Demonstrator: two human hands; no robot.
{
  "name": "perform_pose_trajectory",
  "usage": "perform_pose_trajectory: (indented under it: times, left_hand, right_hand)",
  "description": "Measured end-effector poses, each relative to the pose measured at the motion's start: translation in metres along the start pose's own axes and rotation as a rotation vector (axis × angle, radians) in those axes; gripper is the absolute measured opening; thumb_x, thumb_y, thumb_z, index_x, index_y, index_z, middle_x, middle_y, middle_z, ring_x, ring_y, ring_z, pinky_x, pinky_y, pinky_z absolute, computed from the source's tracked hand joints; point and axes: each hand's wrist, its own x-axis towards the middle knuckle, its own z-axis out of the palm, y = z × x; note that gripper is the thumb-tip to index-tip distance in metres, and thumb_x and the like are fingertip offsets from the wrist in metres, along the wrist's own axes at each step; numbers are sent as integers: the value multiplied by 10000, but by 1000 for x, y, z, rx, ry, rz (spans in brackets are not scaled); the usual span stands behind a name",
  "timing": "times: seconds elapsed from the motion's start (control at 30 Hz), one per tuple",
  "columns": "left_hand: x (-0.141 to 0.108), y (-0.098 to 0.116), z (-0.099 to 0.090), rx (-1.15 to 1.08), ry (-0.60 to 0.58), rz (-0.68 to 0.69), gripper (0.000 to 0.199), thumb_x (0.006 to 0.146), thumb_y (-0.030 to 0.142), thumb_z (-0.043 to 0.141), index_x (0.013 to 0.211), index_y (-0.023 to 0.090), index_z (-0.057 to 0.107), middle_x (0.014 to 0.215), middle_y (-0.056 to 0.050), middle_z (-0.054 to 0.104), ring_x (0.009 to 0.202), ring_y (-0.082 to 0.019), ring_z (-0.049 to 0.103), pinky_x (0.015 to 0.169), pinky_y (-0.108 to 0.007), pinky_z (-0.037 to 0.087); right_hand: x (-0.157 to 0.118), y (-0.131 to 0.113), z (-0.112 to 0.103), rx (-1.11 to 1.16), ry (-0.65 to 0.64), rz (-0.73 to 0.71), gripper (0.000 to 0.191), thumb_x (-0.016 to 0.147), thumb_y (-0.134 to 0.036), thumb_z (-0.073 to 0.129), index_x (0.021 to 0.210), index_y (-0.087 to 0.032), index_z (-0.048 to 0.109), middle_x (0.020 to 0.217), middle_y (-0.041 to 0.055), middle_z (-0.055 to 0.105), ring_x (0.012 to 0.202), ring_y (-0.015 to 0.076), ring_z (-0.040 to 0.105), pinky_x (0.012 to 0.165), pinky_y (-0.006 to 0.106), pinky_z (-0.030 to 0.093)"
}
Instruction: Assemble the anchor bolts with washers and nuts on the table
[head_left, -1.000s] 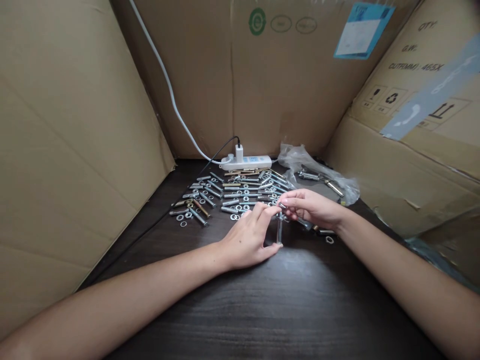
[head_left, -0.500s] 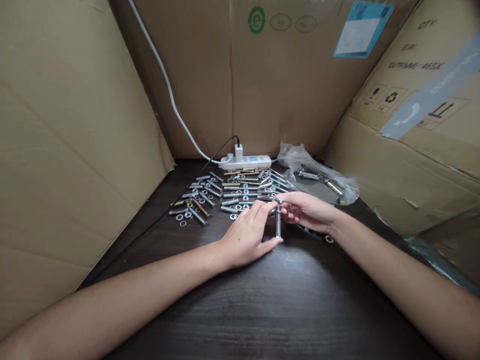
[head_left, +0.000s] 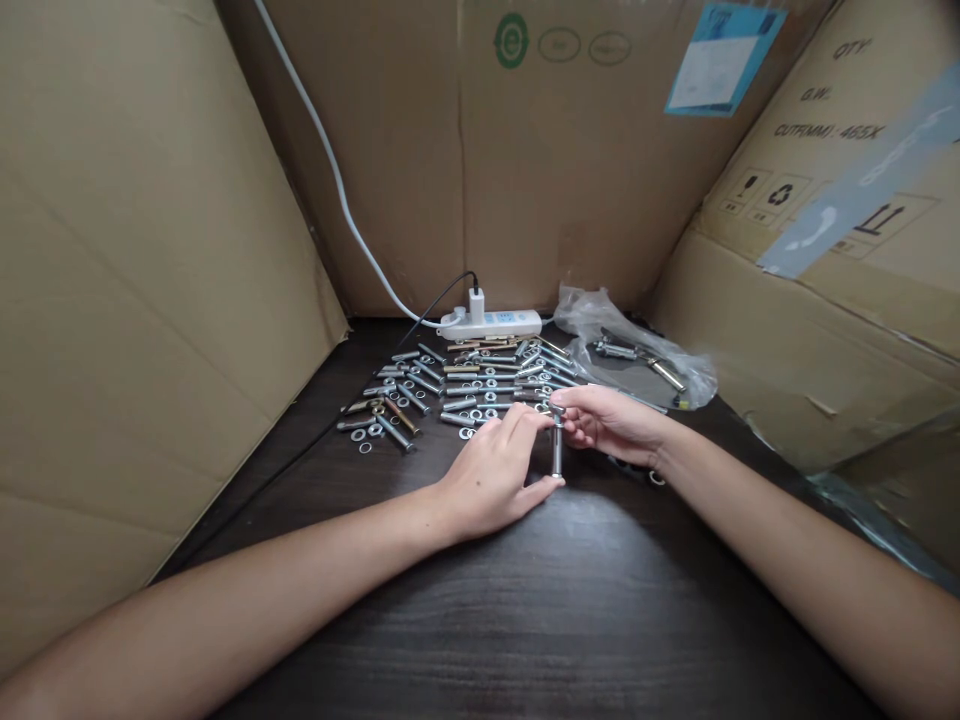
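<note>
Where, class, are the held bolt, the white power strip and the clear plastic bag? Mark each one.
Held bolt (head_left: 557,452): head view, middle of its metal body.
White power strip (head_left: 519,325): head view, right half of its top.
Clear plastic bag (head_left: 587,311): head view, its crumpled left end.

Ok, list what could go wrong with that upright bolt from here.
The bolt might slip, since the left hand seems to pinch it just at its ends. The right hand, working at its top, could tilt it. The right wrist might also nudge the loose washer beside it.
</note>
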Motion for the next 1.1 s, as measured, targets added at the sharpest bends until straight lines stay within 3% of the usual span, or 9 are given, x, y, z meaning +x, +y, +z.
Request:
perform_pose_trajectory:
  times: [0.27,0.67,0.83,1.1]
  left_hand:
    - [0,-2,3,31,-4,-25,758,691,353,696,1291,219,252,1188,-95,441,1094,-272,468,903,-442,432]
    - [-1,-5,4,80,-67,7,697,692,321,646,1252,183,254,1183,-124,443,1090,-292,466,877,-449,433]
    - [-1,-6,5,89,-71,12,688,684,337,644,1226,170,254,1156,-122,449,1065,-287,464,862,-445,435]
    - [0,-11,8,37,3,13,633,681,287,620,1200,188,271,1080,-91,446,987,-257,464,841,-431,432]
  right_hand:
    - [-3,0,8,-98,14,39,165,739,-281,627,677,-147,553,517,-18,515,437,67,450,401,170,321]
    - [-1,6,10,-121,-90,45,143,735,-288,583,701,-157,536,531,-29,488,448,68,406,406,175,272]
    - [-2,8,12,-213,-85,-14,133,757,-287,573,735,-162,536,592,-24,496,483,69,421,425,171,294]
    - [-6,9,11,-167,-202,-150,89,763,-206,577,832,-151,583,641,-20,504,523,62,419,478,180,314]
